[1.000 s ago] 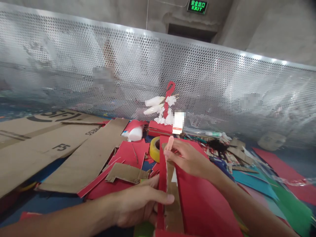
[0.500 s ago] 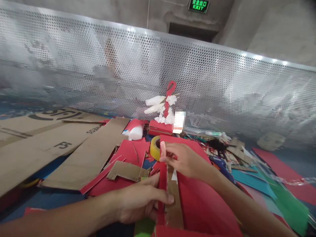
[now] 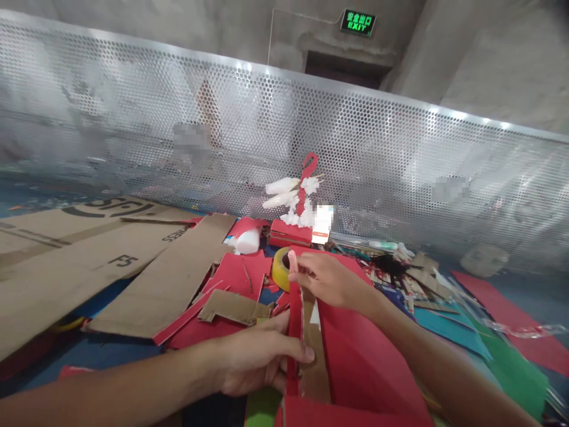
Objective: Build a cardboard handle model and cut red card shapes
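Observation:
A long cardboard strip [image 3: 316, 373] lies on a red paper sheet [image 3: 360, 356] in front of me. The sheet's left edge is folded up over the strip as a narrow red flap [image 3: 294, 332]. My left hand [image 3: 258, 359] pinches that flap near its lower end, thumb pressed on the cardboard. My right hand [image 3: 326, 280] pinches the flap's upper end, fingers closed on the red paper. A yellow tape roll [image 3: 280, 268] sits just behind my right hand.
Large cardboard sheets [image 3: 111, 261] cover the left of the table. Red offcuts and a small cardboard piece [image 3: 233, 307] lie in the middle. A red and white craft figure [image 3: 297, 201] stands by the perforated metal screen [image 3: 400, 160]. Green, blue and red papers [image 3: 502, 356] lie at right.
My right hand slid slightly left and toward me along the flap's top. The red flap now stands more upright over the cardboard strip. My left hand kept its grip.

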The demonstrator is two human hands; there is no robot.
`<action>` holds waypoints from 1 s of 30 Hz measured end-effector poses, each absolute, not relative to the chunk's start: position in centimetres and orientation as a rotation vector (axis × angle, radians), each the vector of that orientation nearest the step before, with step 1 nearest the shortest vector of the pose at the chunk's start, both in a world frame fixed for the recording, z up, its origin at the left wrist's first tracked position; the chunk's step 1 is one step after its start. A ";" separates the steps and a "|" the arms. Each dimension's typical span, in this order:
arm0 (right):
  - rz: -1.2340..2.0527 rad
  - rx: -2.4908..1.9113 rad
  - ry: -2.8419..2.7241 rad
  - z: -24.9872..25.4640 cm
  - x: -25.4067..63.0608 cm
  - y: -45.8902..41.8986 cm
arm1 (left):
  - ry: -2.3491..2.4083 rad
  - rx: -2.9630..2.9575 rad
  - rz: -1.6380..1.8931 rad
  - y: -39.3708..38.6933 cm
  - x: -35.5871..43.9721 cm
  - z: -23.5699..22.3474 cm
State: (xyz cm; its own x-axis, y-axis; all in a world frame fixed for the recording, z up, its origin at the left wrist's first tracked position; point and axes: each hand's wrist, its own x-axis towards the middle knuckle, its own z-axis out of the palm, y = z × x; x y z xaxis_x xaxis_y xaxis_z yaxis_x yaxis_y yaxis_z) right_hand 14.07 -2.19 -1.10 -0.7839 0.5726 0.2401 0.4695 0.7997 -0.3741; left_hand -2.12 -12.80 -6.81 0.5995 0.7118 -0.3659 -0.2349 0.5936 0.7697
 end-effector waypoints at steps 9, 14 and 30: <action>1.014 -0.719 -2.626 -0.3 14.3 0.4 | 0.698 0.669 0.653 -13.1 -2.1 -6.4; 1.119 -0.715 -2.542 -0.5 14.6 0.5 | 0.733 0.551 0.748 -12.9 -1.7 -6.3; 0.829 -0.698 -2.684 0.3 14.3 -0.7 | 0.854 0.632 0.908 -11.8 -0.5 -6.8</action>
